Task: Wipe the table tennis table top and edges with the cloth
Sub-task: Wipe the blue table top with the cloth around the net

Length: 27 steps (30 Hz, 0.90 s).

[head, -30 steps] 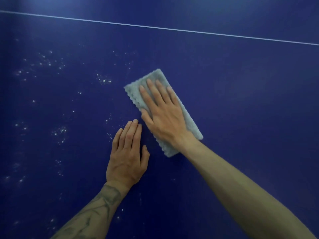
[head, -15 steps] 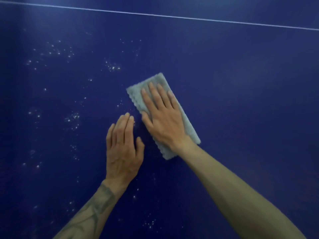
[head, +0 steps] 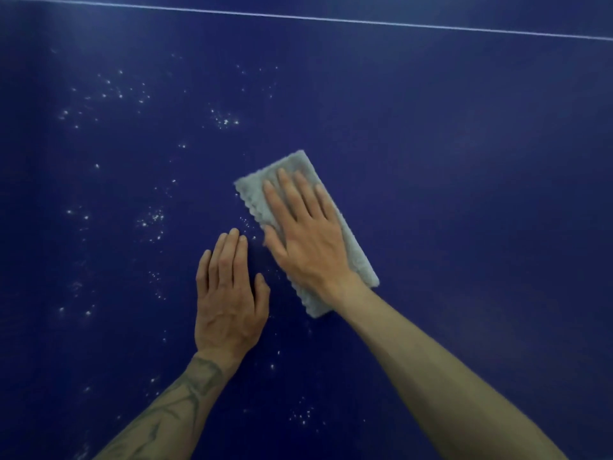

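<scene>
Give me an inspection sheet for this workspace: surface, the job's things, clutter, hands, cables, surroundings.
Surface: dark blue table top; white specks scattered mostly on the left and near side; thin white line across the far part.
Job's things: grey cloth, folded, lying flat on the table top.
Clutter: nothing seen.
Hands: right hand flat on the cloth, fingers straight; left hand flat on the bare table top beside it, holding nothing.
Cables: nothing seen.
Surroundings: nothing seen beyond the table top.

Fuzzy grey cloth [head: 355,257] with scalloped hem; smooth, faintly glossy blue table top [head: 464,161].
</scene>
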Tool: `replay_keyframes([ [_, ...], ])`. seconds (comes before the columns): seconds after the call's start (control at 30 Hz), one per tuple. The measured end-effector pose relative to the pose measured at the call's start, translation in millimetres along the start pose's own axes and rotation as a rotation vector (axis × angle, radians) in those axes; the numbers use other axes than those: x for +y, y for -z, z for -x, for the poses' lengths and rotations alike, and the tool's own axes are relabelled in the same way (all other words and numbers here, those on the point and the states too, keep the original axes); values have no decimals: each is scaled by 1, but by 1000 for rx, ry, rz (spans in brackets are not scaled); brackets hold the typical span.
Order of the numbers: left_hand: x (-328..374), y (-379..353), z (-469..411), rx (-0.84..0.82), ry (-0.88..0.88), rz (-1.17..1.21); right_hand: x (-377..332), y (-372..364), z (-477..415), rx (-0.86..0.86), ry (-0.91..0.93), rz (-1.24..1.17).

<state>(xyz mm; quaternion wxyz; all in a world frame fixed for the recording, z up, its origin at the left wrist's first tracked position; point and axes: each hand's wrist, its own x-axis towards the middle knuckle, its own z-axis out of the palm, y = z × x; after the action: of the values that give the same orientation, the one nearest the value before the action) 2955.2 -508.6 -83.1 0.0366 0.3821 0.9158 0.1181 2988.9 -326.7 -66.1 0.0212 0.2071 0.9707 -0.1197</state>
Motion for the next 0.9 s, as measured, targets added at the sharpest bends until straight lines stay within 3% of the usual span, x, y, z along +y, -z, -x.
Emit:
replay_keyframes([
  [0.17,4,2,-2,-5,21,25,76,20,17,11,-280,85],
  [0.27,5,3,-3,-14,24,24,74,25,-17,56,-430,55],
  [0.33,5,4,-3,-19,29,13,46,15,-27,69,-382,17],
  [0.5,3,5,-2,-13,20,5,0,-10,41,24,-17,-25],
  [0.57,5,5,-2,-10,28,19,25,-5,64,20,-53,2],
  [0.67,6,4,-3,-18,35,29,65,9,64,17,-266,75],
  [0.8,7,5,-3,-21,39,32,55,13,24,64,-506,34],
  [0.9,5,4,-3,-13,30,19,13,-1,22,61,-373,-2],
])
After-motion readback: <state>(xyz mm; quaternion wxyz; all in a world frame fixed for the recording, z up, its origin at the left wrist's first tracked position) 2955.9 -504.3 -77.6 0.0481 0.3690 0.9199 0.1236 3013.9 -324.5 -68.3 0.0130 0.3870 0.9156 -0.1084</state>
